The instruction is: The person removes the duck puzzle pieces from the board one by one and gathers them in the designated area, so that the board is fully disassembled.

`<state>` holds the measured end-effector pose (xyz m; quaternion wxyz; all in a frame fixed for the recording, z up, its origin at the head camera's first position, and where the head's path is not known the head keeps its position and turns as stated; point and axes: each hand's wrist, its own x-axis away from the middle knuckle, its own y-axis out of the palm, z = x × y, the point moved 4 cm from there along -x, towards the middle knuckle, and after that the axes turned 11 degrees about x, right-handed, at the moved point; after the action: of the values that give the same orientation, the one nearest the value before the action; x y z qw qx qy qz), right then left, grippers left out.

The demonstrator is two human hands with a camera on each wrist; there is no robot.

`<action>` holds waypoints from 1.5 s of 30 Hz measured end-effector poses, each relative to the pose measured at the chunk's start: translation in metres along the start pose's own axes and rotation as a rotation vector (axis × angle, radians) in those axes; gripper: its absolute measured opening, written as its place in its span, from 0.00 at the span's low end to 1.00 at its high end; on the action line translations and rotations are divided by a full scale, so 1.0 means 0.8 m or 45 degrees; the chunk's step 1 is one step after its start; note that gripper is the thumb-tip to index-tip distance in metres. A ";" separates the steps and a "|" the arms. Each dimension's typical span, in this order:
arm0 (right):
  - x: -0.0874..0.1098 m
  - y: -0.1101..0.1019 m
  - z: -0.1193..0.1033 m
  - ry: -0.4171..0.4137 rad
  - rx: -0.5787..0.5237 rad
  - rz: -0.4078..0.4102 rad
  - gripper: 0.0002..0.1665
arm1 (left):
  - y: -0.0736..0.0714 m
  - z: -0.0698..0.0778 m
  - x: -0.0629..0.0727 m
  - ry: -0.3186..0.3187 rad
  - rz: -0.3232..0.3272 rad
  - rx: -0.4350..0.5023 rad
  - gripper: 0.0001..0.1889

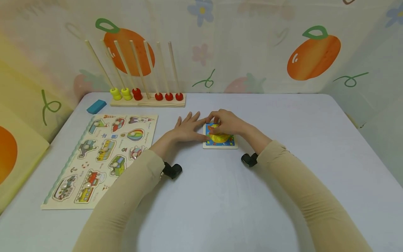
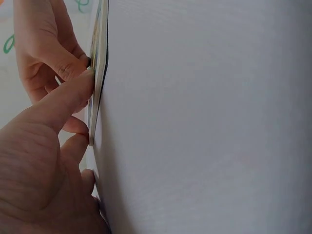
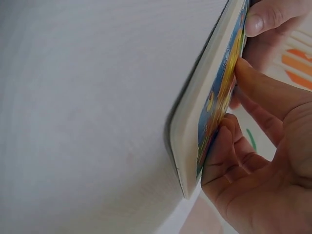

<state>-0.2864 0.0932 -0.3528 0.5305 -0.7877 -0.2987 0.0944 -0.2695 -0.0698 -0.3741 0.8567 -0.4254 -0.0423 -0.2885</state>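
A small square jigsaw puzzle (image 1: 221, 140) with a yellow animal on a blue ground lies on the table between the hands. The left hand (image 1: 188, 131) spreads its fingers flat beside it, and its thumb touches the puzzle's left edge. From the right, the other hand (image 1: 230, 122) reaches over the upper part, its curled fingers and thumb holding at the picture face. Seen edge-on in the right wrist view, the puzzle (image 3: 214, 105) has a pale, thick rim, with the right hand's thumb and bent fingers on its face. Whether a loose piece sits under those fingertips is hidden.
At the left lies a large vehicle puzzle board (image 1: 126, 141), partly under the left sleeve. Behind it are a blue block (image 1: 96, 106) and a wooden counting rack (image 1: 141, 102) with upright rods and red and yellow beads. A patterned cloth wall borders the table's back.
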 end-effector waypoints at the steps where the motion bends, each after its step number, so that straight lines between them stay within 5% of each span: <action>1: 0.000 0.000 0.000 -0.001 0.007 0.004 0.23 | 0.000 0.000 0.001 -0.011 -0.006 -0.017 0.45; 16: 0.000 -0.003 -0.003 -0.018 0.061 0.019 0.23 | 0.001 -0.001 0.001 -0.049 -0.051 -0.125 0.51; 45: -0.003 -0.001 -0.008 -0.009 0.068 -0.019 0.23 | 0.002 -0.002 0.002 -0.051 -0.060 -0.116 0.50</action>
<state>-0.2860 0.0870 -0.3499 0.5508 -0.7707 -0.3039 0.1011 -0.2675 -0.0705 -0.3757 0.8284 -0.4686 -0.0562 -0.3017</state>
